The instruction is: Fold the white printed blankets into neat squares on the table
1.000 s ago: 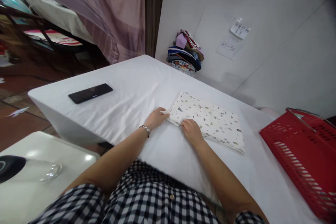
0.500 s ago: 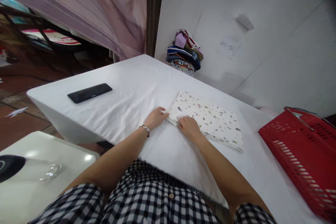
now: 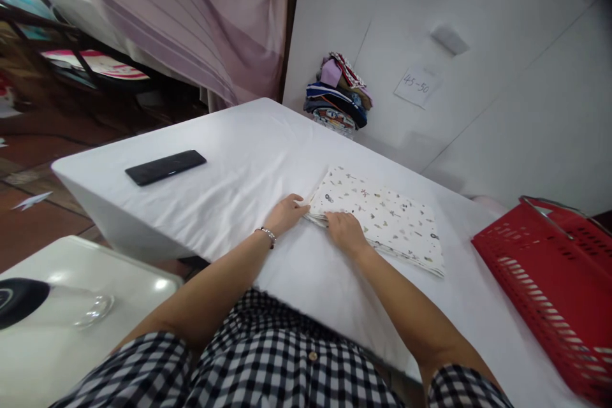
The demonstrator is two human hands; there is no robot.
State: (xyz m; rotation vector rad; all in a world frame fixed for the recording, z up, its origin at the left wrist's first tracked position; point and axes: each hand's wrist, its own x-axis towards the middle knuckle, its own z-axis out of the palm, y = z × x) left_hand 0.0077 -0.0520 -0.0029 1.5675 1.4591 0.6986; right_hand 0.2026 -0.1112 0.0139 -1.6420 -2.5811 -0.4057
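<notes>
A white folded cloth [image 3: 387, 217] with a small scattered print lies flat in several layers on the white-covered table [image 3: 234, 146]. At its near left corner, my left hand [image 3: 287, 213] pinches the layers between thumb and fingers; a bracelet circles that wrist. My right hand [image 3: 345, 229] grips the near edge a little to the right, its fingers curled over the top. The thumb of the right hand is hidden from me.
A black phone [image 3: 166, 167] lies on the left of the table. Folded clothes [image 3: 336, 95] are stacked against the wall at the back. A red basket [image 3: 549, 287] stands at the right. At lower left is a white stool-like surface [image 3: 129, 287]; a curtain [image 3: 215, 25] hangs behind.
My right hand has shifted slightly left along the cloth's near edge. The left hand stays at the corner. The curtain has swayed, and the upper paper on the wall has flapped up.
</notes>
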